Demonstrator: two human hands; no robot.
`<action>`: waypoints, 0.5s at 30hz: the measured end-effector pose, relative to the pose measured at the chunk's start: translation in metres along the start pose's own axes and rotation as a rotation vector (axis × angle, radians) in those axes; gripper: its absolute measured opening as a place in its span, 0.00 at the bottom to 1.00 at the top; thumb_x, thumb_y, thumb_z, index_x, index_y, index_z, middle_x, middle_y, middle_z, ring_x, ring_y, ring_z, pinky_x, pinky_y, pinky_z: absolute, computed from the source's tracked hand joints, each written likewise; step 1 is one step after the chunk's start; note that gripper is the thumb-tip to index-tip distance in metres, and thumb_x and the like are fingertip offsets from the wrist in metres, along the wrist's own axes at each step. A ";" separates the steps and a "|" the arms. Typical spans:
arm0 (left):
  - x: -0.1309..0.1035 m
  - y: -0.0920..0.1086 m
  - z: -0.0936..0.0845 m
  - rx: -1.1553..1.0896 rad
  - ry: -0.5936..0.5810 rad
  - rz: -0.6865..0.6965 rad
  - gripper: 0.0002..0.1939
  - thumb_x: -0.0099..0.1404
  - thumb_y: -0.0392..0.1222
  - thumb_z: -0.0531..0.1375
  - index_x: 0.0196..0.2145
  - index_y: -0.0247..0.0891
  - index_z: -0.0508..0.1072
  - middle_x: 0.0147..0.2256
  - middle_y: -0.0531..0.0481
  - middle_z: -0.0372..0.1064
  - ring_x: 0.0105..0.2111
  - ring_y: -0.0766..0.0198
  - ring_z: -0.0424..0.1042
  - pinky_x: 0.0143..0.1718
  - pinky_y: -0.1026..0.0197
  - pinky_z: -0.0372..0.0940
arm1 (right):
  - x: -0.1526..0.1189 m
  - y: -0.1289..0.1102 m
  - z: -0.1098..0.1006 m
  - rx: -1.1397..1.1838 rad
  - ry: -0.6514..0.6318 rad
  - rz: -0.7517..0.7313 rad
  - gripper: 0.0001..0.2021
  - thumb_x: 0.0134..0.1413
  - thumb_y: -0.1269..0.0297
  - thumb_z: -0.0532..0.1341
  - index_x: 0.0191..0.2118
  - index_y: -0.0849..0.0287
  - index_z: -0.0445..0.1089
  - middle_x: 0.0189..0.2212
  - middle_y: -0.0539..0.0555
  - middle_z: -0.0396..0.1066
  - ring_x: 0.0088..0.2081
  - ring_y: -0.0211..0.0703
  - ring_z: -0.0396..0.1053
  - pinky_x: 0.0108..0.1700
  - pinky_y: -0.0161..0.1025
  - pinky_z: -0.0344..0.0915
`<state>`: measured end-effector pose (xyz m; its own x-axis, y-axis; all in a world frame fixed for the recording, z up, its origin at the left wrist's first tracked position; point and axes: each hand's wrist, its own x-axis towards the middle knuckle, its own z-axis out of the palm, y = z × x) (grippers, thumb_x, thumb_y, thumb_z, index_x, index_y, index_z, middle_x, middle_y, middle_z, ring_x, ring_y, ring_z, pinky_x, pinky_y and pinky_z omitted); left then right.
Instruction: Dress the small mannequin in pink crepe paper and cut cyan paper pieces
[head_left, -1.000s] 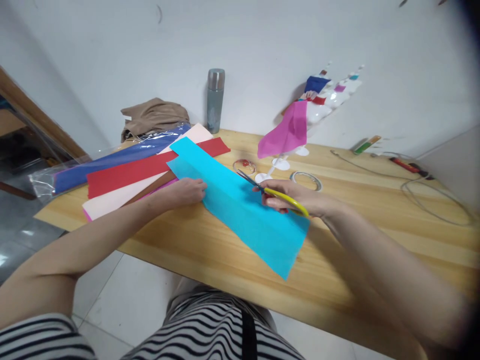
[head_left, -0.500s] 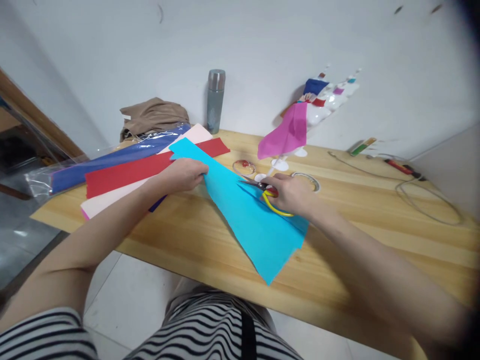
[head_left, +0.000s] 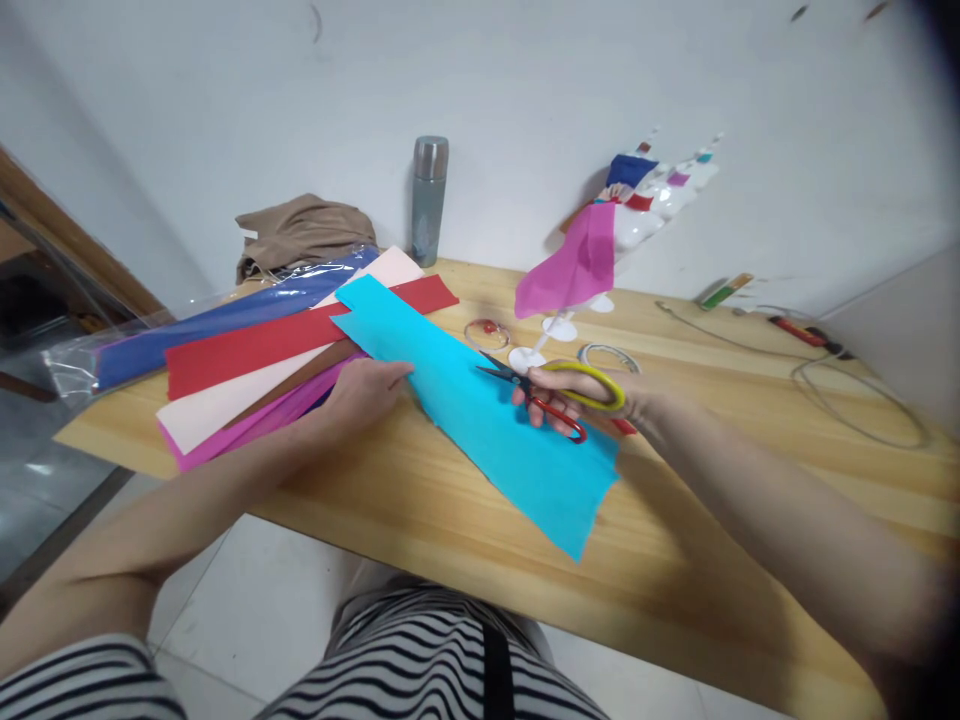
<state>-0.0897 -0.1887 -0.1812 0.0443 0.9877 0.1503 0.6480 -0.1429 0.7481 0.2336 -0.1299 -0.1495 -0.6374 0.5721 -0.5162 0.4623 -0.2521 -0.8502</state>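
Note:
A long bright blue sheet lies slantwise over the table, on top of the strips at its far left end. My left hand pinches the sheet's near edge, left of its middle. Over the sheet's right part, my right hand holds scissors with one yellow and one red handle. Their dark blades are slightly apart and point left, above the sheet. Left of the sheet lie red, pale pink, brown and magenta strips.
Behind stand a grey flask and a brown cloth. Blue material in clear plastic lies left. A magenta piece hangs on a white decorated stand. Tape rolls, a green object and a cable are to the right.
The scissors have turned in my right hand, with the yellow handle now above the red one. My left hand has moved slightly down and left. The sheet's near right end has shifted right.

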 end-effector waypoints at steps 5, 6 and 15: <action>-0.013 0.006 0.013 -0.679 0.088 -0.295 0.07 0.58 0.39 0.67 0.35 0.38 0.76 0.36 0.48 0.78 0.38 0.57 0.77 0.48 0.53 0.71 | 0.017 0.002 -0.012 0.075 -0.080 0.068 0.28 0.61 0.36 0.59 0.39 0.62 0.69 0.25 0.56 0.76 0.17 0.37 0.68 0.17 0.32 0.64; -0.016 0.006 0.015 -0.853 0.106 -0.369 0.08 0.58 0.40 0.68 0.34 0.38 0.74 0.35 0.47 0.78 0.38 0.57 0.78 0.49 0.52 0.72 | 0.019 0.002 -0.013 0.077 -0.090 0.067 0.28 0.61 0.36 0.59 0.39 0.63 0.69 0.25 0.56 0.76 0.17 0.37 0.67 0.17 0.32 0.64; -0.006 0.029 0.022 -1.066 -0.033 -0.791 0.13 0.69 0.49 0.63 0.44 0.37 0.77 0.43 0.38 0.81 0.50 0.47 0.79 0.52 0.50 0.74 | 0.031 -0.004 -0.015 0.071 -0.158 0.060 0.30 0.60 0.37 0.60 0.39 0.67 0.70 0.22 0.58 0.74 0.15 0.34 0.64 0.17 0.30 0.61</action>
<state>-0.0545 -0.1977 -0.1741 -0.0382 0.8262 -0.5621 -0.4017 0.5024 0.7657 0.2209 -0.0998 -0.1604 -0.7014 0.4262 -0.5714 0.4611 -0.3400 -0.8196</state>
